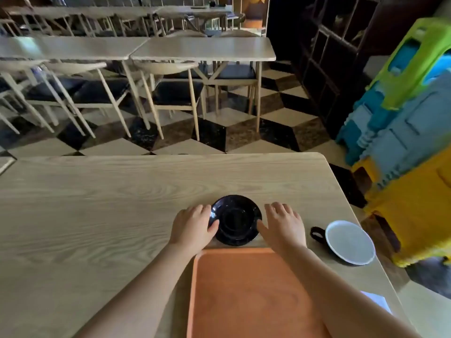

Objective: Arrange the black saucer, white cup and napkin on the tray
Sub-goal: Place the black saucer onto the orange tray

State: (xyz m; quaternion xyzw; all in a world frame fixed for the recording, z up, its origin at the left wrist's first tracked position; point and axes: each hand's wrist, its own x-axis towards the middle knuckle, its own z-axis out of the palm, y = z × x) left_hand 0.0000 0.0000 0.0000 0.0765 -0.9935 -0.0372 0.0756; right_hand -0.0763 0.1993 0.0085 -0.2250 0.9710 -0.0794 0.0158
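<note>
The round, glossy black saucer [235,220] lies flat on the pale wood-grain surface [97,215], just beyond the far edge of the orange rectangular plastic tray [244,296], which is bare. The left hand [192,228] rests at the saucer's left rim with its thumb over the edge and the fingers [199,211] loosely curled, touching but not yet gripping. The right hand [284,224] lies spread and flat just beside the right rim, thumb tip at or near the edge, holding nothing. The white cup with a dark handle [350,241] stands on the surface to the right, near the right edge, and a pale sheet that is probably the napkin [377,300] shows at the near right, partly hidden by the right forearm. None of the 3 items is on the tray yet. From here the likely trouble is the saucer itself: it is shallow, slick and flat against the wood, so fingers that fail to get under the rim could slide it or tip it against the tray's raised lip. A wide sweep of the right arm could also nudge the cup towards the edge.
</note>
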